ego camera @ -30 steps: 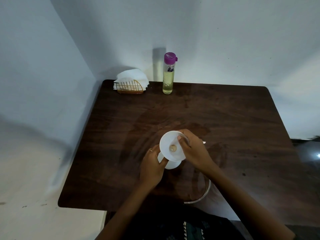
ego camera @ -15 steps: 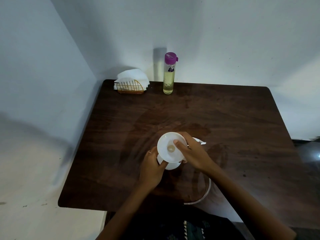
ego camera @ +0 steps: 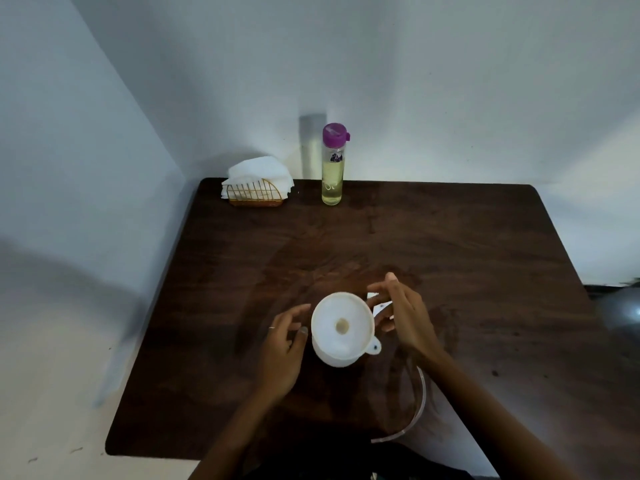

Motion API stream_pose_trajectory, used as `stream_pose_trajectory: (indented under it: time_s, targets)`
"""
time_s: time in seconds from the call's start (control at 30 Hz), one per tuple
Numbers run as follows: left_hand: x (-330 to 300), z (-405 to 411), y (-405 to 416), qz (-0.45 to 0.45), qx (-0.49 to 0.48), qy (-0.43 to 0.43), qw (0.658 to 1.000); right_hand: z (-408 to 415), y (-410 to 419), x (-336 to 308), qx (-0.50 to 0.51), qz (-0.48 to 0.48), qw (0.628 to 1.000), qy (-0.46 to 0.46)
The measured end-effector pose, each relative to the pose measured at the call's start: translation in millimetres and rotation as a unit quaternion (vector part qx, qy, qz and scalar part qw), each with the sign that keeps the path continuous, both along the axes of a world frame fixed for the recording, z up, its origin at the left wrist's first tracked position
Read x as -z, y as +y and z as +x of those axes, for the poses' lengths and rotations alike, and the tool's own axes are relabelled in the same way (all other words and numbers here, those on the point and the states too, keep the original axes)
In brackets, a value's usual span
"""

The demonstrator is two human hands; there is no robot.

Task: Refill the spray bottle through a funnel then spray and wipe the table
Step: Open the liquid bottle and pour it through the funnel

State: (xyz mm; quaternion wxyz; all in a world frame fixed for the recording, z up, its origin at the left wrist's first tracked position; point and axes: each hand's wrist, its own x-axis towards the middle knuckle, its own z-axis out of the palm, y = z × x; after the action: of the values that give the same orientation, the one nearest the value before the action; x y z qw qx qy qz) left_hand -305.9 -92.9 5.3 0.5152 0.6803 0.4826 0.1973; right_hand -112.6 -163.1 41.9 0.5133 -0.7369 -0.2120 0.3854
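White plastic funnel (ego camera: 342,325) sits upright in the neck of a white spray bottle (ego camera: 337,358) near the front middle of a dark wood table (ego camera: 450,258), seen from the head camera. A small tab with a hole juts from the funnel rim at its near right. The bottle is mostly hidden under the funnel, with only its lower body showing.

The person's left hand (ego camera: 282,351) hovers just left of the funnel, fingers loosely curved and slightly spread, gripping nothing; a thin ring shows on one finger. The right hand (ego camera: 403,317) hangs just right of the funnel, fingers straight and fanned apart, also holding nothing. Whether either hand brushes the funnel or bottle cannot be told.

A small white part (ego camera: 382,305) lies behind the right fingers, too hidden to identify. A clear tube (ego camera: 417,407) curves along the table's front edge beneath the right forearm.

At the far edge, well apart from the hands, stand a clear bottle of pale yellow liquid with a purple cap (ego camera: 333,164) and, to its left, a gold wire holder of white napkins (ego camera: 258,183).
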Motion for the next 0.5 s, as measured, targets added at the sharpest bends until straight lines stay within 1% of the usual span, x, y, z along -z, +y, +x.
stream_pose_trajectory:
  time_s: [0.07,0.17,0.37,0.43,0.5]
  targets:
    - [2.3,11.2,10.8,-0.012,-0.013,-0.009,1.000,19.2,3.4,8.0,0.014,0.002,1.000,-0.004]
    - [4.5,28.7,36.5,-0.026,-0.026,-0.029,0.999,39.2,21.9,17.9,0.010,0.001,0.999,-0.050]
    - [4.9,92.4,108.4,-0.067,-0.018,-0.006,0.998,90.4,94.1,23.8,-0.083,-0.025,0.981,-0.171]
    - [3.7,118.3,132.5,-0.085,-0.017,0.008,0.996,108.7,125.6,26.3,-0.101,-0.031,0.972,-0.209]
    - [3.8,147.3,156.1,-0.099,-0.004,0.011,0.995,123.8,159.2,26.1,-0.108,-0.046,0.967,-0.226]
